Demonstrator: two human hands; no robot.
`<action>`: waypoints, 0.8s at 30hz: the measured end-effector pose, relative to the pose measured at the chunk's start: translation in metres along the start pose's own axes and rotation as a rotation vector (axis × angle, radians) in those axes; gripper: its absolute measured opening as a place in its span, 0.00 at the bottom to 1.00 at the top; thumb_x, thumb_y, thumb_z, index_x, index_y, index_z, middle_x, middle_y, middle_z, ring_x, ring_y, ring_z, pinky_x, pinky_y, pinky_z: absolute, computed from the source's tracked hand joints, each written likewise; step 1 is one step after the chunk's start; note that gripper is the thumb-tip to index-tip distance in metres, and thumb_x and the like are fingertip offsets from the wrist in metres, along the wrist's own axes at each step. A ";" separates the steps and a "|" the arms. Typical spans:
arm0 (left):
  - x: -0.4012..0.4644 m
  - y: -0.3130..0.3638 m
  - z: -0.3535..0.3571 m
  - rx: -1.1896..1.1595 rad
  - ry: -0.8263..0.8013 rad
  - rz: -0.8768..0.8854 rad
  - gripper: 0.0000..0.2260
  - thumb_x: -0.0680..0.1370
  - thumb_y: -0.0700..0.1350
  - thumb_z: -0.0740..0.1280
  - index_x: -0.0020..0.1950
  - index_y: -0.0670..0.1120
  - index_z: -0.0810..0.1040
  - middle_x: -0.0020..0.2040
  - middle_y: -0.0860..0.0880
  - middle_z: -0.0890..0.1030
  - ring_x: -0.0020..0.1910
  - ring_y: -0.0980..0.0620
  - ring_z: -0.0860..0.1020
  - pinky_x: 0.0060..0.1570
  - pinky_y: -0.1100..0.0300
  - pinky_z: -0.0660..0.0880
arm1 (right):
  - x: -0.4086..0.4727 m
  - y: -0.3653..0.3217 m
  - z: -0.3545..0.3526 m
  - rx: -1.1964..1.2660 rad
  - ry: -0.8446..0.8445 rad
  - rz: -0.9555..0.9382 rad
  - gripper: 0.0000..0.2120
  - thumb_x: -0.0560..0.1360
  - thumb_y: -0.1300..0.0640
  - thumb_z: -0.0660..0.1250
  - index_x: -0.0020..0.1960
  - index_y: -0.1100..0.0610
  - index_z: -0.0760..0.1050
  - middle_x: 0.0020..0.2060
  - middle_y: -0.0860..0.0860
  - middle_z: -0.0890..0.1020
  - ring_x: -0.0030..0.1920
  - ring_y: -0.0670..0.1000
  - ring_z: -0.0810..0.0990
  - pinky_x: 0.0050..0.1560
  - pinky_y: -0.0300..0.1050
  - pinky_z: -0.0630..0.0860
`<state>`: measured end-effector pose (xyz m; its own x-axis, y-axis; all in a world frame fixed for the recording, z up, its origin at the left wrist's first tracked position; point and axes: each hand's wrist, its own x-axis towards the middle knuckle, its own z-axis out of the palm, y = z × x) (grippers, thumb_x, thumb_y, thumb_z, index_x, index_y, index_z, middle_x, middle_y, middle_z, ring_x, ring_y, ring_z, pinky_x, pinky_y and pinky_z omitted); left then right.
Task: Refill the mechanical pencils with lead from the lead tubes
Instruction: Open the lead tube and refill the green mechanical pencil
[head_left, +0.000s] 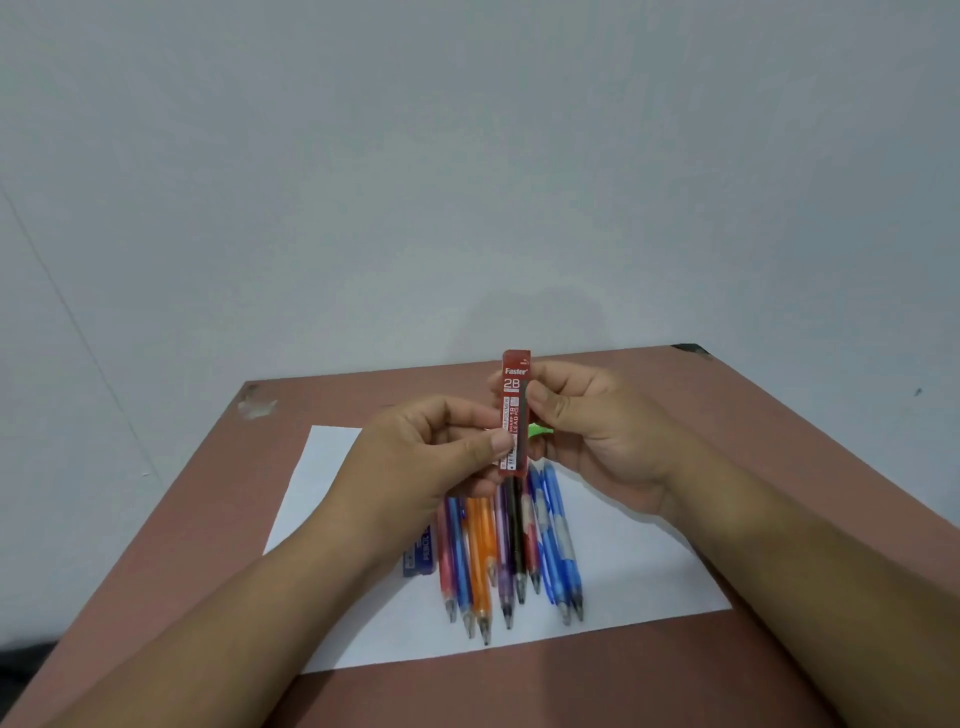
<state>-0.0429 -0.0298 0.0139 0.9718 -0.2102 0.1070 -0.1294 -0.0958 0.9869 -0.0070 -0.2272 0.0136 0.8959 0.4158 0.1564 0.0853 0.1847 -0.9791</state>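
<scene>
red plastic, flat and printed "faster 2b", the lead tube (515, 413) is being held upright above the tabletop (675, 400), over a row of translucent coloured mechanical pencils (511, 556). the left hand (415, 457) is pinching the tube's lower half between thumb and curled fingers; the right hand (597, 431) is gripping its upper right edge the same way. the pencils are lying side by side on a white paper sheet (649, 566), tips toward the person, and a dark blue lead tube (420, 557) is resting just beside the leftmost pencil.

hazards, as judged from this position:
- the cap end is sitting at the top; whether it is open or sealed cannot be told. pulling it off with a jerk is likely to scatter the thin leads over the paper.
- tilting the tube too steeply after opening is likely to release several leads at once, and brittle leads snap on impact.
- a two-sided fingertip pinch on a slim, smooth case is prone to slipping; a dropped tube would land among the pencils and roll them apart.
</scene>
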 end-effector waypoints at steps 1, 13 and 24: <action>0.000 0.000 0.000 -0.011 0.001 -0.001 0.11 0.72 0.50 0.74 0.52 0.47 0.83 0.43 0.43 0.87 0.39 0.47 0.85 0.44 0.54 0.82 | 0.000 0.000 0.001 0.031 -0.005 0.006 0.14 0.76 0.55 0.66 0.58 0.60 0.81 0.45 0.55 0.84 0.45 0.51 0.81 0.49 0.47 0.77; 0.007 0.008 -0.022 0.368 0.138 0.439 0.14 0.82 0.48 0.64 0.58 0.69 0.78 0.53 0.59 0.81 0.52 0.58 0.79 0.40 0.65 0.78 | -0.001 0.009 0.004 0.093 -0.177 0.153 0.11 0.79 0.54 0.66 0.56 0.59 0.82 0.48 0.59 0.83 0.50 0.57 0.78 0.57 0.55 0.74; 0.014 0.009 -0.023 0.322 -0.131 0.422 0.12 0.84 0.42 0.60 0.58 0.57 0.79 0.55 0.50 0.79 0.55 0.63 0.77 0.51 0.70 0.74 | -0.002 0.008 0.012 0.262 -0.270 0.159 0.13 0.75 0.56 0.68 0.56 0.62 0.82 0.45 0.59 0.81 0.46 0.53 0.82 0.48 0.45 0.81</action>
<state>-0.0258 -0.0110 0.0273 0.7927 -0.4120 0.4494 -0.5763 -0.2657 0.7729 -0.0134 -0.2157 0.0071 0.7394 0.6698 0.0681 -0.1906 0.3053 -0.9330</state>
